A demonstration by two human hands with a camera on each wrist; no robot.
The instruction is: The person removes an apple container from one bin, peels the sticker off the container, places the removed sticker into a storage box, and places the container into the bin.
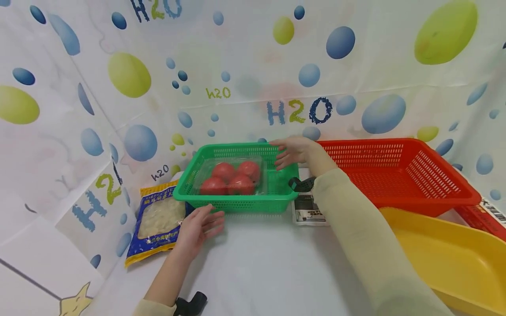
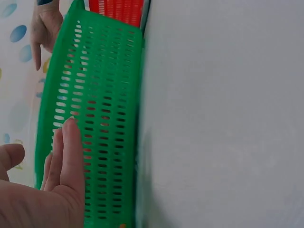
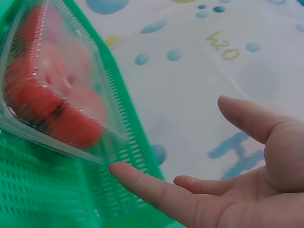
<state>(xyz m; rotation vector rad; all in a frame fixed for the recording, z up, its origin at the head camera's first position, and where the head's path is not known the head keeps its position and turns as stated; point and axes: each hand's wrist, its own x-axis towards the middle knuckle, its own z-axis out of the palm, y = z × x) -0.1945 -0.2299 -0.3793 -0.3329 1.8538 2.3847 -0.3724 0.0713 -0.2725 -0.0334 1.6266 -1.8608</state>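
Note:
A green plastic basket point(image 1: 237, 202) stands against the back wall covering in the head view. Inside its left part sits a clear plastic box point(image 1: 262, 175) of several round red fruits point(image 1: 242, 184); their exact kind is not clear. My left hand point(image 1: 199, 228), fingers extended, is at the basket's front left side. In the left wrist view those fingers point(image 2: 71, 152) lie alongside the slotted wall; whether they touch it I cannot tell. Over the basket's back right corner is my right hand point(image 1: 294, 151), thumb and fingers spread, holding nothing. Its forefinger point(image 3: 156, 192) points toward the box in the right wrist view.
A blue and yellow bag of pasta point(image 1: 160, 219) lies left of the basket. To the right stand a red basket point(image 1: 427, 202) and a yellow tray point(image 1: 442, 237). A printed packet point(image 1: 310, 215) lies under my right forearm. White table surface point(image 1: 265, 263) stretches in front.

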